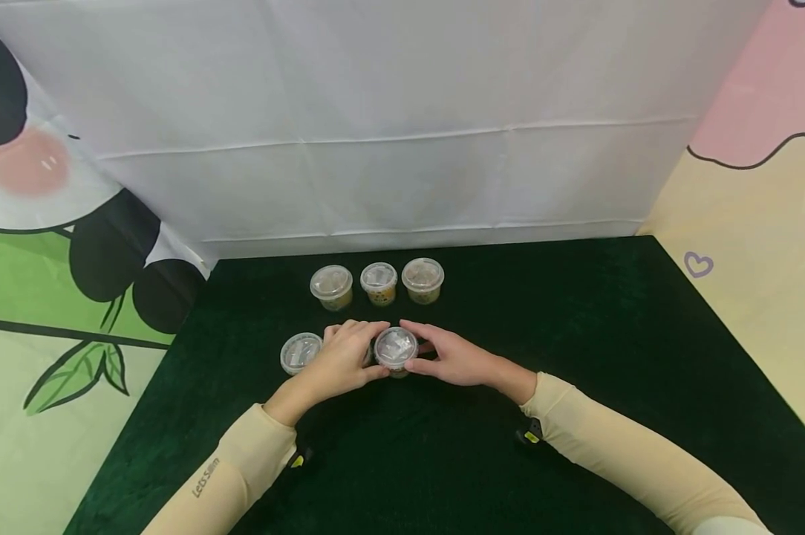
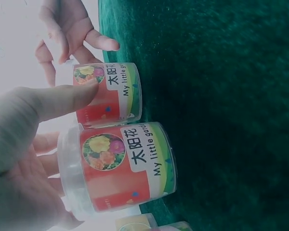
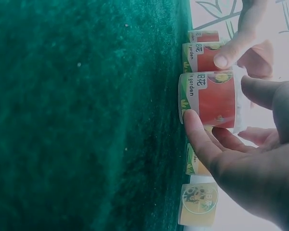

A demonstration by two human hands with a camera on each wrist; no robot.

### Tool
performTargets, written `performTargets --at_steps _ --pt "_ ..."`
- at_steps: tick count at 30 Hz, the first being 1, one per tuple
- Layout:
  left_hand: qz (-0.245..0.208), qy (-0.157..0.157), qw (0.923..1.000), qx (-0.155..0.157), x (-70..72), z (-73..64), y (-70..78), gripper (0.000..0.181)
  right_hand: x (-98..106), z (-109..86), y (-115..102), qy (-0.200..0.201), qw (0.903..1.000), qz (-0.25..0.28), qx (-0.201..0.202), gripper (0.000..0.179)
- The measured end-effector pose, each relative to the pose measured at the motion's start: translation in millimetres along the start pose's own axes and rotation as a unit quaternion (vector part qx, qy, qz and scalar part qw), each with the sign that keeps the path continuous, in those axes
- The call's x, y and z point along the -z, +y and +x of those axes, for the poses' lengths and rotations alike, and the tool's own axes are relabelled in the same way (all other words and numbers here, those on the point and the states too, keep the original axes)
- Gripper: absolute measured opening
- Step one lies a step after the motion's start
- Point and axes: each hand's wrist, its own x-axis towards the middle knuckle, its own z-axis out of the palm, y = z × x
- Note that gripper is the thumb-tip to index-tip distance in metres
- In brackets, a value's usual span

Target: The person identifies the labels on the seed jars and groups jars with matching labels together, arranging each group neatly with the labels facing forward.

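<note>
A lidded plastic cup (image 1: 396, 346) stands between the two hands, its red label (image 3: 217, 102) reading "My little garden". My right hand (image 1: 459, 357) grips it from the right, thumb on the near side and a finger at the lid. From the left, my left hand (image 1: 341, 360) curls round a second lidded cup (image 2: 127, 166), its thumb tip reaching the first cup's edge. In the left wrist view these two cups stand side by side. The hand mostly hides the second cup from above. A third such cup (image 1: 301, 352) stands left of the left hand.
Behind the hands, a back row holds a left cup (image 1: 331, 286), a middle cup (image 1: 379, 283) and a right cup (image 1: 423, 279), all lidded with yellowish contents. Dark green cloth (image 1: 563, 312) covers the table, with a white fabric wall (image 1: 402, 186) behind it.
</note>
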Motion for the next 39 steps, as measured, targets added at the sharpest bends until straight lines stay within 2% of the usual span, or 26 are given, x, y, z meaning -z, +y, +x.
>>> performTargets --at_steps 14,22,29,35,39 --pt "-0.003 -0.033 0.9995 -0.004 3.7 -2.6 -3.0 0.078 -3.9 -2.2 -2.3 0.003 0.9999 -0.014 -0.007 0.067" --pt "0.03 -0.038 0.9986 -0.019 8.4 -1.8 -1.0 0.072 -12.1 -0.3 -9.4 0.005 0.999 -0.041 -0.015 0.062" --pt "0.039 -0.047 0.9981 -0.01 4.0 -4.2 1.9 0.073 -17.4 -3.4 -7.9 0.007 0.9981 -0.06 -0.011 0.061" --pt "0.029 -0.033 0.999 -0.013 3.3 -1.3 -1.9 0.073 -12.9 -0.4 -7.9 0.003 0.998 -0.06 -0.016 0.062" --pt "0.035 -0.046 0.9983 -0.002 7.3 3.1 -3.9 0.08 -2.2 -1.2 -9.1 -0.008 0.9967 -0.075 -0.03 0.063"
